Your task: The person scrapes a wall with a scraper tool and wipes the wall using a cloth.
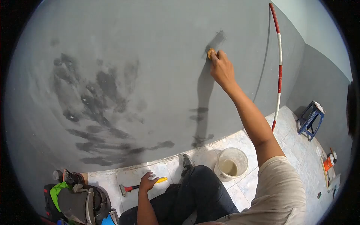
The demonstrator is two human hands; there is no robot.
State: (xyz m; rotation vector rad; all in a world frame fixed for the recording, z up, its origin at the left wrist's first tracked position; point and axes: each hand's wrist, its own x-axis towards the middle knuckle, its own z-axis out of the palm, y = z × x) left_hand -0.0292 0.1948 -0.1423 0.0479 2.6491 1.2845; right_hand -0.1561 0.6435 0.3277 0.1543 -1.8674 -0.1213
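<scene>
High on the grey wall (168, 56), my right hand (222, 69) pinches a small yellow-orange sponge-like pad (211, 53) against the surface. A darker patch (216, 40) shows just above the pad. Low down, my left hand (148, 182) is closed around the handle of a tool (129, 188) with a metal head, a red-and-black shaft and a yellow end. Whether the tool rests on the floor I cannot tell. A translucent bucket (243, 165) with cloudy liquid stands on the tiles, right of my knee.
Dark smears (97, 101) mark the wall's left part. A red-and-white pole (279, 78) leans at the right. Behind it stands a blue stool (312, 119). An orange container (329, 163) lies far right. A tool bag (77, 202) sits at lower left on the tiled floor (232, 142).
</scene>
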